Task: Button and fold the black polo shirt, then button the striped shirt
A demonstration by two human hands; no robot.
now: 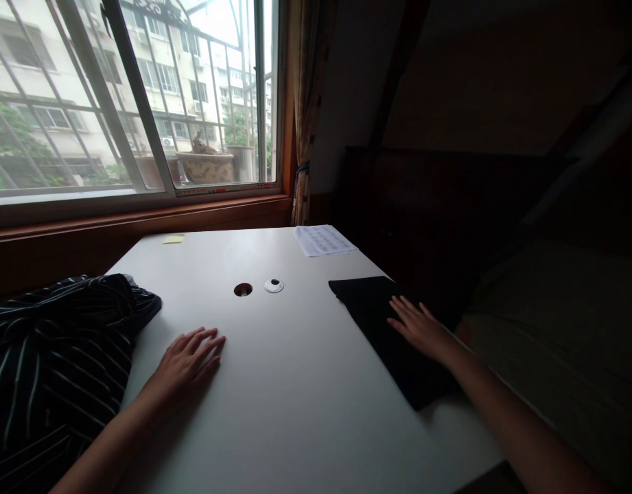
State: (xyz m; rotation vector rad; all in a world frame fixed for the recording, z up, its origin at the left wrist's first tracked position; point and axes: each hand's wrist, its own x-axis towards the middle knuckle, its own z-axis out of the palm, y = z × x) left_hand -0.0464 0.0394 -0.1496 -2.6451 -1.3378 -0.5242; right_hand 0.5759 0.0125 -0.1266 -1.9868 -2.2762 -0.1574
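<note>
My left hand (188, 358) lies flat on the white table (295, 391), fingers stretched out, holding nothing. It rests just right of a dark striped garment (53, 350) heaped at the table's left edge. My right hand (418, 326) lies palm down with fingers spread on a flat black cloth (392, 350) at the table's right edge.
A round cable hole (243, 289) and its white cap (274, 285) sit mid-table. A printed sheet (323, 240) lies at the far right corner, a yellow sticky note (173, 239) at the far left. A barred window (130, 96) is behind; dark furniture to the right.
</note>
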